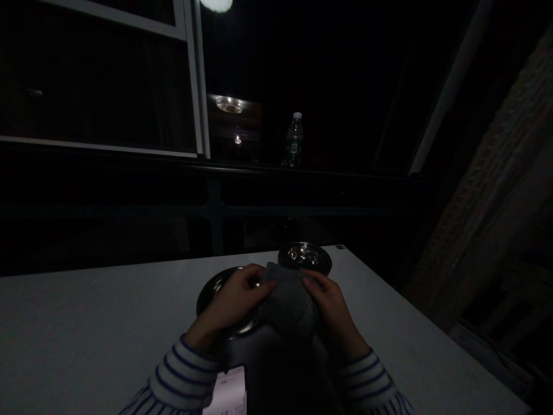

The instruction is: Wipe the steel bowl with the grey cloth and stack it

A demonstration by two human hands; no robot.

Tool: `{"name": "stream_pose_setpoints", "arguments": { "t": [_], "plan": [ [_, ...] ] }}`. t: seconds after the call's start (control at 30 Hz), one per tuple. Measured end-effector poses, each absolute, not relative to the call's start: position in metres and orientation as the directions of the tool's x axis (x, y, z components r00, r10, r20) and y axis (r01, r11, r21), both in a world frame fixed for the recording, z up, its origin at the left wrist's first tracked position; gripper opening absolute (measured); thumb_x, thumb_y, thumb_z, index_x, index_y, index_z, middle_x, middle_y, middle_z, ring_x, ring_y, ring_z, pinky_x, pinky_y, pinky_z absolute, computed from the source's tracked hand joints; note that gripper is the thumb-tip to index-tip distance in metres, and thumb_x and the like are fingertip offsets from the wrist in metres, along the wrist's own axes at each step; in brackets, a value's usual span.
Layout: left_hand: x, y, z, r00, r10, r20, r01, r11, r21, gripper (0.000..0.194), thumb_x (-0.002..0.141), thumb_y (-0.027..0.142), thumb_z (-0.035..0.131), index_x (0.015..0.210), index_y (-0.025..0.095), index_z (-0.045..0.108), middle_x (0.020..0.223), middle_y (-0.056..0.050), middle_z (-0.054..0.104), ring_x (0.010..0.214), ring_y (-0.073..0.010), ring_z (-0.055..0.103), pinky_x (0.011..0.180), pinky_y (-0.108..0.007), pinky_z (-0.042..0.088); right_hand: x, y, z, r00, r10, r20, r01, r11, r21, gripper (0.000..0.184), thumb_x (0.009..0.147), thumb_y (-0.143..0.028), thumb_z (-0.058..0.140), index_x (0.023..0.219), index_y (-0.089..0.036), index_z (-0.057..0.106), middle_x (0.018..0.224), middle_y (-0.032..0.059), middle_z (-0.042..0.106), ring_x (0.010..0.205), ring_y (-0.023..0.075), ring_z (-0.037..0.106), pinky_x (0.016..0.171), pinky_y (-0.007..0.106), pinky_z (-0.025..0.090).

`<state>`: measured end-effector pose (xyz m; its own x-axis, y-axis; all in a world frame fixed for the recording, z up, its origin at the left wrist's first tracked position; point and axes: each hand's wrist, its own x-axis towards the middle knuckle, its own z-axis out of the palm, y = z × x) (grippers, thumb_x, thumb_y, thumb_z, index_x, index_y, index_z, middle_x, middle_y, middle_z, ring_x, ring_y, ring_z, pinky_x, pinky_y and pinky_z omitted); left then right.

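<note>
Both hands on the cloth here! The left hand (239, 294) pinches the grey cloth (286, 300) at its upper left corner, thumb laid along the near face, while the right hand (327, 297) has its fingers and thumb clamped on the upper right side — a firm-looking grip at each end, the fabric hanging between them. It is up in front of the person, above the white desk (108, 328), its lower part lost in shadow. Just beyond it sits one shiny metal bowl (319, 257), near the desk's far right corner; a second metal bowl (206, 297) lies to the left, partly hidden by the left hand and wrist. Whether the cloth touches either bowl, one cannot tell. Down by the left striped sleeve (184, 369), a lit phone (227, 395) — and beyond the desk, a green-labelled bottle (294, 140) standing upright on the dark ledge.
</note>
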<state>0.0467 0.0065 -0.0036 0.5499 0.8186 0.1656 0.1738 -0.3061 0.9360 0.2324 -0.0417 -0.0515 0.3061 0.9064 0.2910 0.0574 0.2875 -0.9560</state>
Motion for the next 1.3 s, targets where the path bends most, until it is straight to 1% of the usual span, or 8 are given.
{"name": "stream_pose_setpoints", "arguments": {
  "t": [0.2,0.3,0.43,0.57,0.7,0.93,1.03,1.3],
  "plan": [
    [0.056,0.009,-0.014,0.354,0.901,0.251,0.249,-0.350,0.903,0.030,0.072,0.046,0.053,0.063,0.018,0.049,0.051,0.007,0.044,0.048,-0.0099,0.043,0.044,-0.021,0.029,0.228,-0.040,-0.057,0.416,0.747,0.519,0.422,0.347,-0.838,0.030,0.077,-0.034,0.056,0.101,-0.017,0.061,0.105,0.0108,0.063,0.101,0.0246,0.056,0.089,0.042,0.041],
    [0.062,0.007,-0.014,0.177,0.958,0.227,0.272,-0.270,0.924,0.034,0.070,0.050,0.054,0.061,0.018,0.048,0.047,0.007,0.043,0.044,-0.0099,0.042,0.043,-0.022,0.029,0.220,-0.050,-0.055,0.246,0.742,0.624,0.551,0.423,-0.719,0.038,0.074,-0.029,0.060,0.110,-0.020,0.056,0.115,0.0095,0.058,0.106,0.0228,0.052,0.092,0.039,0.040],
    [0.066,-0.002,-0.005,0.179,0.980,0.089,0.090,-0.106,0.990,0.031,0.072,0.047,0.054,0.069,0.016,0.054,0.055,0.002,0.056,0.051,-0.0119,0.054,0.050,-0.023,0.040,0.208,-0.059,-0.050,-0.027,0.831,0.555,0.496,0.494,-0.715,0.052,0.070,-0.028,0.064,0.120,-0.023,0.049,0.122,0.0068,0.054,0.111,0.0224,0.050,0.094,0.036,0.040],
    [0.070,-0.005,-0.010,0.398,0.912,0.101,-0.054,-0.087,0.995,0.038,0.067,0.037,0.064,0.097,0.014,0.058,0.092,-0.008,0.067,0.084,-0.0185,0.062,0.073,-0.027,0.047,0.205,-0.055,-0.048,0.120,0.854,0.506,0.398,0.426,-0.813,0.029,0.084,-0.031,0.046,0.107,-0.020,0.060,0.106,0.0061,0.063,0.099,0.0205,0.056,0.086,0.033,0.043],
    [0.071,-0.001,-0.020,0.438,0.882,0.171,0.024,-0.201,0.979,0.049,0.064,0.026,0.066,0.110,0.015,0.055,0.107,-0.010,0.063,0.093,-0.0221,0.060,0.079,-0.032,0.046,0.214,-0.050,-0.045,0.300,0.867,0.398,0.251,0.331,-0.910,0.028,0.082,-0.038,0.048,0.090,-0.016,0.065,0.079,0.0035,0.066,0.073,0.0173,0.059,0.062,0.025,0.046],
    [0.037,0.014,0.004,0.222,0.968,0.121,0.185,-0.163,0.969,0.035,0.064,0.033,0.065,0.093,0.015,0.059,0.080,-0.003,0.066,0.073,-0.0194,0.062,0.062,-0.028,0.047,0.259,-0.052,-0.037,0.533,0.817,0.218,0.019,0.246,-0.969,0.039,0.072,-0.046,0.059,0.095,-0.014,0.063,0.081,0.0034,0.067,0.072,0.0191,0.060,0.063,0.027,0.045],
    [0.026,0.020,0.007,0.223,0.974,0.050,0.110,-0.076,0.991,0.032,0.062,0.037,0.066,0.084,0.015,0.060,0.071,-0.001,0.066,0.063,-0.0175,0.061,0.055,-0.026,0.045,0.271,-0.052,-0.038,0.552,0.812,0.189,0.014,0.218,-0.976,0.043,0.070,-0.046,0.062,0.096,-0.012,0.063,0.083,0.0056,0.068,0.075,0.0214,0.061,0.065,0.029,0.046],
    [0.049,0.001,0.007,0.300,0.953,-0.054,-0.262,0.137,0.955,0.023,0.067,0.034,0.063,0.080,0.015,0.060,0.064,0.001,0.062,0.057,-0.0131,0.059,0.056,-0.024,0.045,0.275,-0.045,-0.051,0.575,0.726,0.378,0.377,0.174,-0.910,0.047,0.073,-0.042,0.057,0.112,-0.014,0.055,0.106,0.0121,0.062,0.093,0.0248,0.059,0.077,0.036,0.047]
  ]
}}
